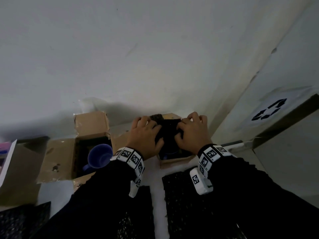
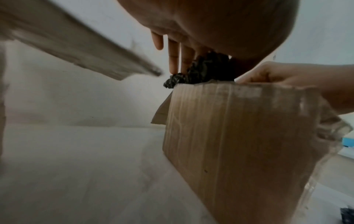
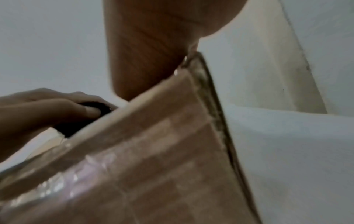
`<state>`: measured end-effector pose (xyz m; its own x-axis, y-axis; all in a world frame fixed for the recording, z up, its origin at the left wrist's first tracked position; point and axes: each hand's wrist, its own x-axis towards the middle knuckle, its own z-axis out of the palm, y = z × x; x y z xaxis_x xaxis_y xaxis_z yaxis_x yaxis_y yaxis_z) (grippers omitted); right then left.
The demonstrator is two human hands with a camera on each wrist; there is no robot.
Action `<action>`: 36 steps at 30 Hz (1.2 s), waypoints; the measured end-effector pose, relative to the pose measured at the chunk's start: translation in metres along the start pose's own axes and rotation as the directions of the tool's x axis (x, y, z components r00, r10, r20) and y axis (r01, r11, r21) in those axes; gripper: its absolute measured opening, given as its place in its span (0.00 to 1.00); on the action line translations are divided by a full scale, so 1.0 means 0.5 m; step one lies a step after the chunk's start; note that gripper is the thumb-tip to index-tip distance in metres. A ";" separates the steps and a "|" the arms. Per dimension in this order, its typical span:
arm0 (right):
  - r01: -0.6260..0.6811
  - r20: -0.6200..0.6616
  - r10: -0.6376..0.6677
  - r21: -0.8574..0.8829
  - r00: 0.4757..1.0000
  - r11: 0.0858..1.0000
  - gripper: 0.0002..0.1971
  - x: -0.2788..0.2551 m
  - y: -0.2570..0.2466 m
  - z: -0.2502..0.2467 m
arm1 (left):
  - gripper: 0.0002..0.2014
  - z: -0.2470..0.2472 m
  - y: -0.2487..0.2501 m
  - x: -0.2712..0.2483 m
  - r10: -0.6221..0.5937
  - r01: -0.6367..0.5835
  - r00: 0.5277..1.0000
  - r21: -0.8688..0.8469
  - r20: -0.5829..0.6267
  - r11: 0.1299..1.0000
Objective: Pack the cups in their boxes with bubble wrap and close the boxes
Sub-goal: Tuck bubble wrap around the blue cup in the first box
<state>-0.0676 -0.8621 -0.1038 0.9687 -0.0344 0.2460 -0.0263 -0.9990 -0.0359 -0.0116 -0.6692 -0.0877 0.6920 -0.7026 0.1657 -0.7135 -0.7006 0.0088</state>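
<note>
An open cardboard box stands near the wall, with black bubble wrap bulging out of its top. Both my hands are on that wrap. My left hand grips its left side, and in the left wrist view its fingers press down on the wrap above the box wall. My right hand curls over the wrap's right side. A dim blue cup rim shows low inside this box. A second open box to the left holds an uncovered blue cup.
Black bubble wrap sheets lie on the white table in front of me, another at lower left. A grey bin with a recycling symbol stands at the right. The white wall is right behind the boxes. A pink and white box sits far left.
</note>
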 end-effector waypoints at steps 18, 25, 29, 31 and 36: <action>0.006 -0.113 -0.022 -0.135 0.993 0.991 0.09 0.013 -0.020 0.012 | 0.12 0.035 0.016 0.013 -0.028 0.012 0.991 -0.121 -0.131 0.993; 0.107 0.032 -0.103 -0.158 0.994 0.982 0.04 -0.003 -0.018 0.031 | 0.03 0.018 0.019 0.025 0.020 -0.010 0.998 0.155 -0.062 0.988; 0.083 0.005 -0.083 -0.160 0.997 0.984 0.11 -0.006 -0.010 0.024 | 0.06 0.015 0.021 0.029 -0.020 0.024 1.000 0.238 -0.020 0.971; 0.048 -0.019 -0.052 -0.165 0.998 0.985 0.12 -0.009 -0.010 0.026 | 0.03 0.019 0.022 0.029 -0.038 0.042 0.999 0.225 -0.021 0.973; 0.072 -0.037 -0.078 -0.138 0.996 0.988 0.10 -0.024 -0.010 0.037 | 0.15 0.020 0.023 0.013 -0.045 0.044 0.999 0.101 0.002 0.994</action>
<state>-0.0744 -0.8560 -0.1245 0.9580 0.0427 0.2837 0.0099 -0.9932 0.1161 -0.0141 -0.6830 -0.0965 0.7234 -0.6707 0.1636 -0.6672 -0.7401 -0.0839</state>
